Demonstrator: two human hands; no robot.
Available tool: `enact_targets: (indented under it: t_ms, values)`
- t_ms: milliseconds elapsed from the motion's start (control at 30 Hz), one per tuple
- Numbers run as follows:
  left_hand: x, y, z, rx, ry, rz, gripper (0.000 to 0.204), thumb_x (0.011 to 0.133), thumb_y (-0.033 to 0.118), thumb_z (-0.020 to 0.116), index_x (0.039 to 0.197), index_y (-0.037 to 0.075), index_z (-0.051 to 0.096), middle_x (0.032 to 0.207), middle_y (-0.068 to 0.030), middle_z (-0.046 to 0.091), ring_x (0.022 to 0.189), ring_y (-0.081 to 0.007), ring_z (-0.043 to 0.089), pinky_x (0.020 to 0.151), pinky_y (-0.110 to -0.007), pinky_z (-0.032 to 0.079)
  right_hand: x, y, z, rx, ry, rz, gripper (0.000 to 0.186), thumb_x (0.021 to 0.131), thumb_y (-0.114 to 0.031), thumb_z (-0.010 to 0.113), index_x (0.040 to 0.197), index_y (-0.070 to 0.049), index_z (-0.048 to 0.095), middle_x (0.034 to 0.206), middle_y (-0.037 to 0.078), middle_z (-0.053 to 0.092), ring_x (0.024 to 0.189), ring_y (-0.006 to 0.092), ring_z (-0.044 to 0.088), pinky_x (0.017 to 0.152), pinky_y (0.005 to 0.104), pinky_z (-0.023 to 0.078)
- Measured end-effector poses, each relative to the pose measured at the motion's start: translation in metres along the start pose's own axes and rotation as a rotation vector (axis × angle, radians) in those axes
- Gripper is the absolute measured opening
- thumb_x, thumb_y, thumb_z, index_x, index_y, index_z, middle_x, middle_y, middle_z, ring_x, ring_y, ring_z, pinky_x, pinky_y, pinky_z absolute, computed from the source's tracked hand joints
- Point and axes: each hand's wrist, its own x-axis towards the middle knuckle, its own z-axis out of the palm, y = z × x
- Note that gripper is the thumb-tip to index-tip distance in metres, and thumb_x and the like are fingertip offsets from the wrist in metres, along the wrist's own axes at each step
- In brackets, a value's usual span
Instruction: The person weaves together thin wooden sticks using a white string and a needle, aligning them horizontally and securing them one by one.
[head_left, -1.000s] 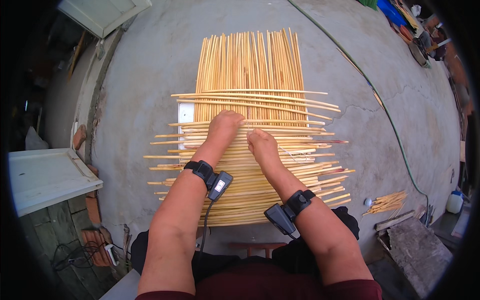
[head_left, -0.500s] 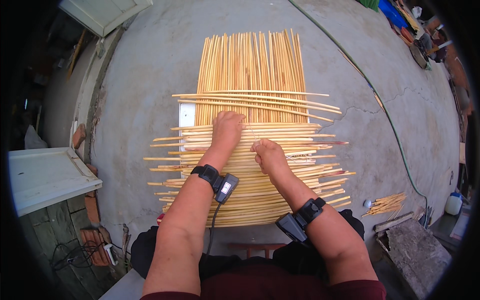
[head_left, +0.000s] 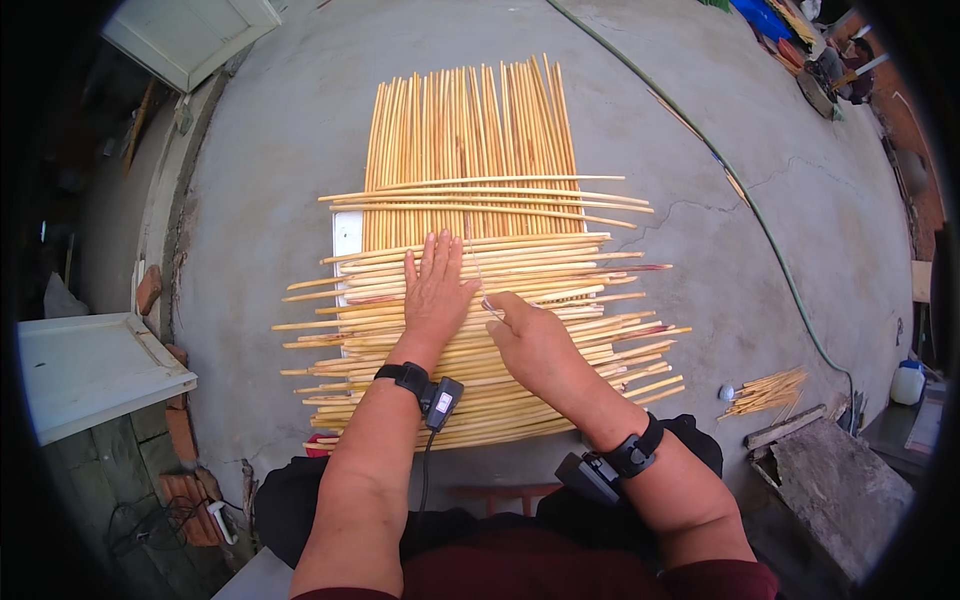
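Many long peeled sticks make a woven-looking panel: a lengthwise layer [head_left: 470,125] at the far end, and crosswise sticks [head_left: 370,345] over the near part. My left hand [head_left: 438,298] lies flat on the crosswise sticks with its fingers stretched away from me. Just to its right, my right hand [head_left: 535,345] is closed in a pinch on a thin string [head_left: 474,252]. That string runs from the pinch up across the sticks, past the left fingertips. Beyond my fingers, a few loose sticks [head_left: 545,191] rest across the lengthwise layer.
A white board edge [head_left: 347,232] shows under the panel's left side. On the concrete floor, a green hose [head_left: 750,205] curves along the right. A small stick pile [head_left: 765,392] and a rough slab [head_left: 835,490] are at lower right. A white panel [head_left: 105,370] stands left.
My left hand has gone from curled fingers at the crosswise sticks' far edge to lying flat. My right hand has drawn nearer to me, still pinching the string. The whole view has shifted slightly.
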Motion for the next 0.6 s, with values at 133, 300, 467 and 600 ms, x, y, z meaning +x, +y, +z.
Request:
enact_targets:
  t_ms: [133,300,467,600]
  values:
    - [-0.007,-0.006,0.000,0.058,0.022,-0.020,0.069,0.091,0.041,0.053,0.146,0.006,0.032,0.156,-0.0108,0.024,0.146,-0.0252,0.016,0.117,-0.050,0.007,-0.027,-0.035,-0.003,-0.478,0.012,-0.241,0.024,0.087,-0.005,0.051,0.110,0.002,0.056,0.083,0.026,0.063,0.081,0.0428,0.061,0.073,0.0473,0.049]
    - [-0.004,-0.001,0.006,0.091,0.078,0.016,0.065,0.095,0.045,0.046,0.148,0.011,0.030,0.156,-0.0101,0.024,0.146,-0.0256,0.016,0.117,-0.051,0.007,-0.054,-0.059,-0.007,-0.492,-0.041,-0.490,0.028,0.080,0.004,0.052,0.105,-0.003,0.063,0.081,0.017,0.065,0.074,0.0338,0.063,0.066,0.0414,0.051]
    - [-0.006,-0.001,-0.001,0.071,0.027,0.019,0.062,0.095,0.042,0.048,0.149,0.019,0.029,0.156,-0.0099,0.022,0.146,-0.0278,0.015,0.116,-0.052,0.007,-0.079,-0.070,-0.001,-0.507,-0.165,-0.737,0.046,0.080,-0.002,0.058,0.125,-0.011,0.060,0.071,0.011,0.064,0.062,0.0284,0.063,0.053,0.0377,0.050]
    - [-0.003,0.001,-0.002,0.083,0.005,0.009,0.061,0.096,0.042,0.046,0.150,0.020,0.027,0.157,-0.0098,0.021,0.146,-0.0275,0.014,0.117,-0.051,0.007,-0.094,-0.074,0.010,-0.421,-0.145,-0.817,0.029,0.081,-0.005,0.060,0.109,-0.009,0.060,0.066,0.008,0.060,0.057,0.0260,0.061,0.048,0.0376,0.047]
